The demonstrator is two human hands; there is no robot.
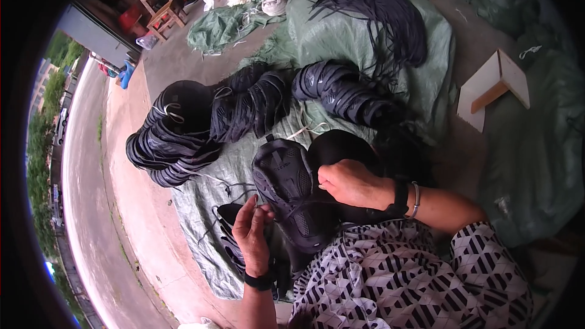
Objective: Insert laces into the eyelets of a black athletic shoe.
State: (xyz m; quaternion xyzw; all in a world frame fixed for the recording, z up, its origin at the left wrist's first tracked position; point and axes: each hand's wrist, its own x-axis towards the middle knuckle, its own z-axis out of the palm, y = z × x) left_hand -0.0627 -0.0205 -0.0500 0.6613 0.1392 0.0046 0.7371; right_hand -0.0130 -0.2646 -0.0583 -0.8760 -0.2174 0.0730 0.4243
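A black shoe upper (284, 167) lies across my lap, its toe end toward me, with mesh panels and eyelet rows. At its left edge my left hand (251, 231) is closed, thumb and fingertips pinched on a thin small thing that I cannot make out. My right hand (353, 184) is curled into a fist just right of the upper, over my dark-clad knee. What its fingers hold, if anything, is hidden. A thin dark cord seems to cross the upper between the hands. Beside my left wrist lies another dark shoe piece (230, 231).
Stacked bundles of black shoe uppers (183, 125) (341, 91), some tied with pale cord, lie ahead on a green woven sheet (201, 231). Farther off sits a heap of dark laces (378, 9). A wooden board piece (496, 85) stands right; a wooden chair (161, 9) is far left.
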